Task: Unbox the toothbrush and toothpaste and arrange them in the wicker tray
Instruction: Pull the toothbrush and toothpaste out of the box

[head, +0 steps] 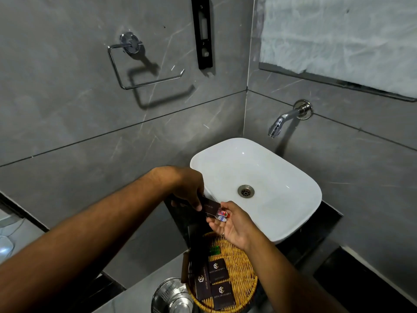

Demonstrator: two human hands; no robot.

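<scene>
My left hand [188,188] grips a long dark box [208,206] above the counter, beside the sink's near-left edge. A small red, white and blue toothpaste tube [222,215] pokes out of the box's open end, and my right hand [233,224] pinches it by the fingertips. Below my hands sits the round wicker tray [242,267], holding several dark branded boxes [217,271] and something small and green [214,250]. I see no toothbrush.
A white basin [266,175] with a metal drain stands right behind my hands, with a chrome tap [284,122] on the wall above. A steel vessel [172,297] sits left of the tray. An empty towel ring [135,64] hangs on the grey wall.
</scene>
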